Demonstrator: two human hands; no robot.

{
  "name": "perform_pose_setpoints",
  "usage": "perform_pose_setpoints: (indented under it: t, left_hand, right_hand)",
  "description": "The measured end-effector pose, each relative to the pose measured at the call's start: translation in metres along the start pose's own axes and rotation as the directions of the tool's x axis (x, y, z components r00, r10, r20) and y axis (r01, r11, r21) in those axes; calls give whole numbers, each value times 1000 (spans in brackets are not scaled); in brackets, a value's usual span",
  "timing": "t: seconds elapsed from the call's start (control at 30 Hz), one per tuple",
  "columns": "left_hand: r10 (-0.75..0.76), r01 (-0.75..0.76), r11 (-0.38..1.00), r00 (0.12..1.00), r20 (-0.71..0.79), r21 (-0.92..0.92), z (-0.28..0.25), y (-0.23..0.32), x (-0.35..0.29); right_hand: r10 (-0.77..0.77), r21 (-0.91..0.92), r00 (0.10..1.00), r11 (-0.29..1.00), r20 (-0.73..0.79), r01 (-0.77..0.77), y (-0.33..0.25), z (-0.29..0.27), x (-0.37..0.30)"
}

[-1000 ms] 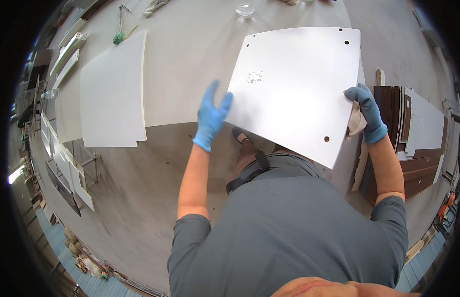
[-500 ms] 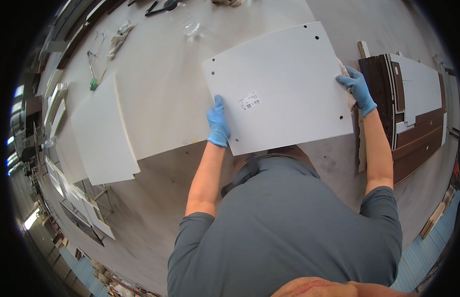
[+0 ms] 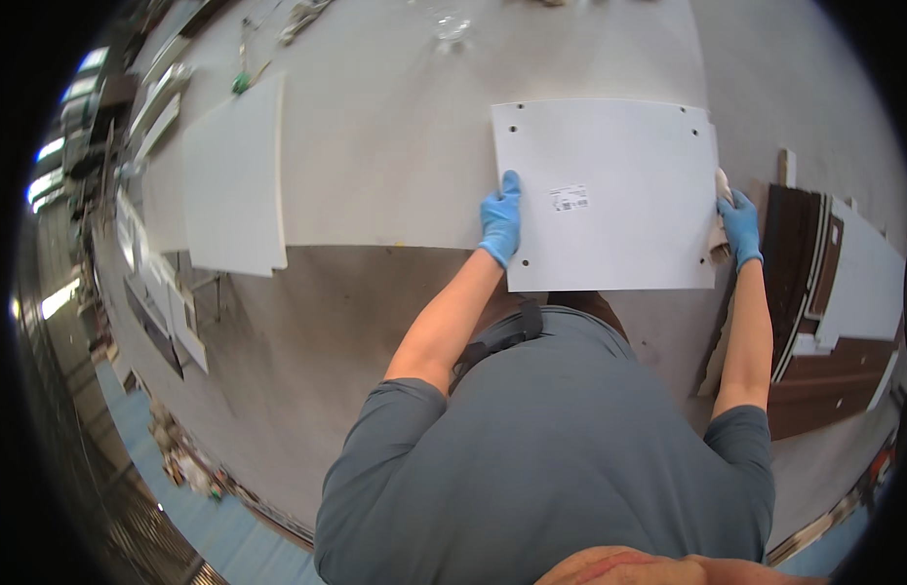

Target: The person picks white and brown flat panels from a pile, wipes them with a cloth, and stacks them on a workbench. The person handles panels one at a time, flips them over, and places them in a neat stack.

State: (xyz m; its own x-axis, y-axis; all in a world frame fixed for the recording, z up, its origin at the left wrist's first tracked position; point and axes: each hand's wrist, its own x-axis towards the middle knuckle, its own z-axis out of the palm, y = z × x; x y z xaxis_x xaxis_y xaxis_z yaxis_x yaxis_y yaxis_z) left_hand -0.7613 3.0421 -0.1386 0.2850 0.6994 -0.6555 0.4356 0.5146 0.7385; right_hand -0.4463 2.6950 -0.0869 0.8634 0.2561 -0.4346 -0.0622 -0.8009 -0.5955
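A flat white panel point(image 3: 629, 234) with small dark holes near its corners and a printed sticker point(image 3: 570, 198) lies level in front of my body. My left hand point(image 3: 501, 220), in a blue glove, grips its left edge with the thumb on top and the fingers hidden below. At the right edge my gloved right hand point(image 3: 740, 228) is closed on a crumpled beige cloth point(image 3: 719, 234), which it holds against the panel's side. How far the right fingers reach under the panel cannot be seen.
A grey-white table point(image 3: 395, 146) stretches ahead and left. Another white panel point(image 3: 237, 185) lies on it at the left, beside a green-tipped tool point(image 3: 242, 82). Clear plastic point(image 3: 452, 24) sits at the back. At the right stand stacked brown and white boards point(image 3: 834, 322).
The panel has turned clockwise from a tilt to nearly square with my body. Both hands moved with it, still at its edges. My view has swung, shifting the surroundings.
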Motion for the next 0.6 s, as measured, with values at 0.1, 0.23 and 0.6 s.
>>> perform_pose_setpoints:
  t: [0.1,0.23,0.6]
  left_hand:
    - [-35,36,996,999,-19,85,-1,2,-4]
    - [-38,36,983,999,11,181,-5,16,-15]
    - [177,-401,630,908,380,665,-133,85,-57]
  right_hand:
    - [-99,-187,979,980,-176,66,8,-10,15]
    - [-187,-318,903,946,-387,59,-27,-84,25]
    - [-474,298,877,828,-81,475,-305,150,-15]
